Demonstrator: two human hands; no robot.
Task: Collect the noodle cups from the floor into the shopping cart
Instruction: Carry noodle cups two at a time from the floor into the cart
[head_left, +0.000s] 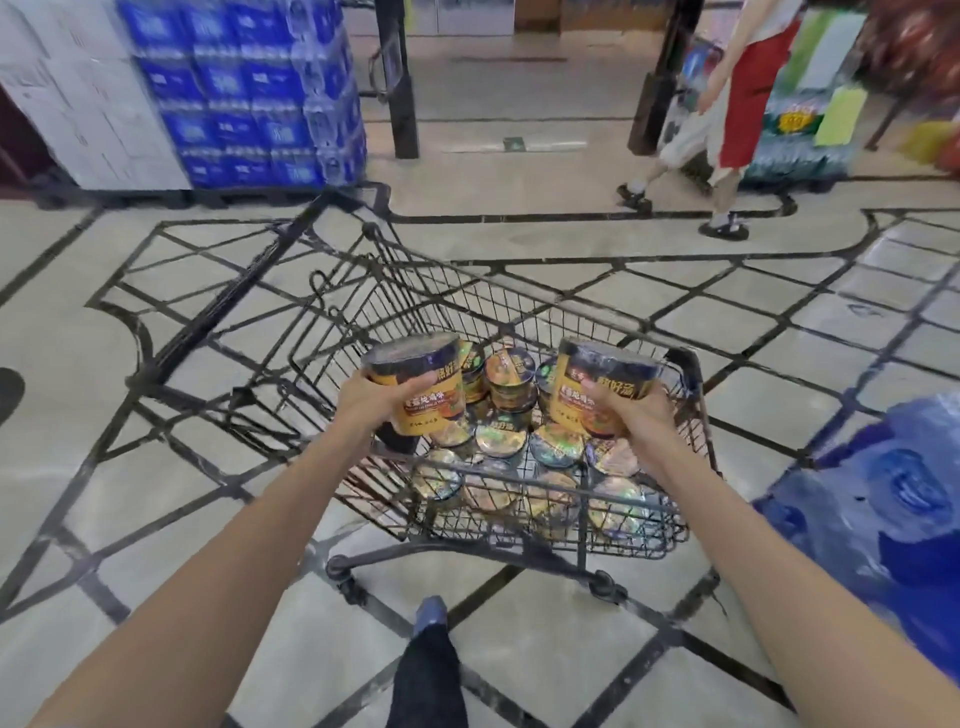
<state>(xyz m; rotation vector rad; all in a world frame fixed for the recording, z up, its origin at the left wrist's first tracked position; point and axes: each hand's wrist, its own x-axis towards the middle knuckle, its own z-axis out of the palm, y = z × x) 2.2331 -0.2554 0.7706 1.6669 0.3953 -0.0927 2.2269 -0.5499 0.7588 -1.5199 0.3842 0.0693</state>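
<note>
Left grip: the left hand (371, 397) is wrapped round the side wall of a noodle cup (415, 382), thumb across the printed label, and it's held up over the near-left part of the shopping cart (613, 540).
Right grip: the right hand (631, 413) is curled round a second noodle cup (605, 387) the same way, thumb on the front, above the near-right part of the basket.
How they handle: by my read these are light, thin-walled tubs with a film-sealed lid; the wall will give if squeezed hard, and the glossy wrap looks a touch slippery.
Where to hold: mid-wall, just as both grips sit now, fingers well spread and clear of the lid, which looks like the part most likely to dent or peel.
Below the grips: a pile of cups (501, 439) lies in the basket, lids mostly up, some tipped on their sides, packed touching one another.
Room to drop: gaps show directly under each grip, so a short lowering should do; a drop from height could crush a lid below.
Left on the floor: no cups show on the tiled floor (156, 467) in view.
Beyond the grips: stacked blue water packs (260, 93) stand far left, and another person (727, 130) walks past far right.
</note>
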